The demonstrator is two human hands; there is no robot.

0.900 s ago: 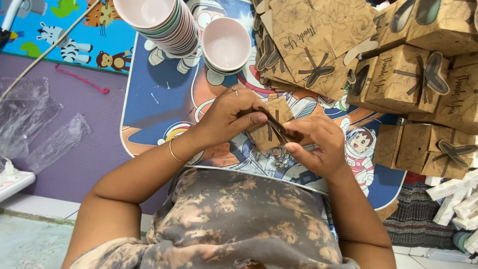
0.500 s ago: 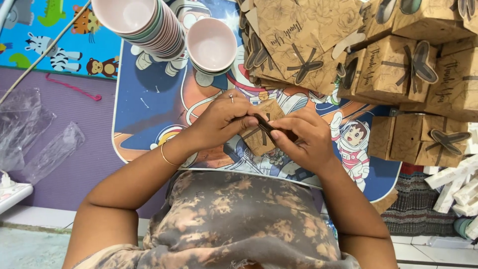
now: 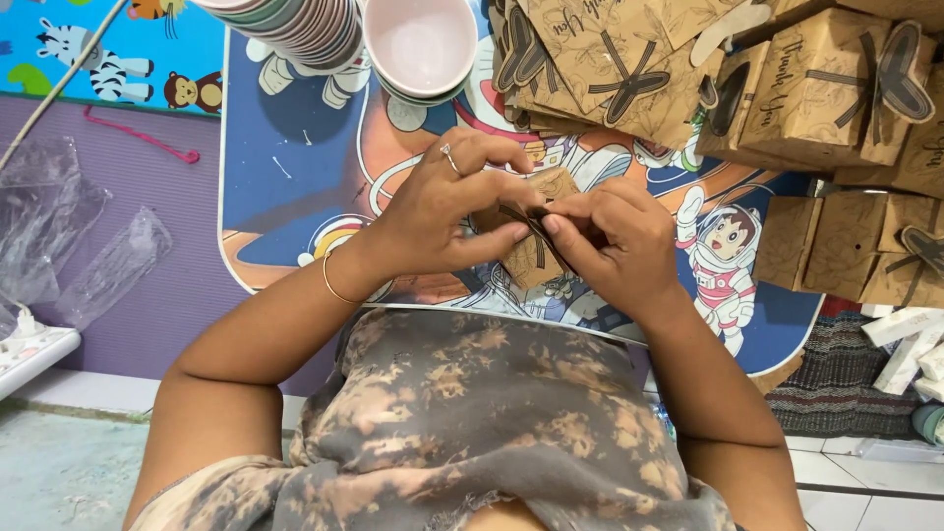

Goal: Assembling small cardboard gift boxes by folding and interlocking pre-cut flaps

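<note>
While I scan from the left edge, I see crumpled clear plastic bags [image 3: 59,236] lying on the purple mat [image 3: 147,246], well apart from the work, with a pink hook-shaped strip [image 3: 143,136] above them. Next comes the cartoon-printed bench [image 3: 285,197], and near its far edge a tilted stack of pastel bowls [image 3: 295,29] with a single pink bowl [image 3: 421,44] just beside it. At the middle, my left hand [image 3: 447,211], with a ring on one finger and a thin bangle at the wrist, is curled closed, thumb and fingertips pinching the small brown paper box [image 3: 531,258]. That box sits just above the bench, between both hands and close to my chest. My right hand [image 3: 615,241] is likewise closed, its fingertips nipping the dark ribbon [image 3: 536,228] that crosses the box. Further right, a heap of finished brown gift boxes [image 3: 816,88] with dark bows crowds the bench's far corner, and white cartons [image 3: 910,344] lie at the right edge.
</note>
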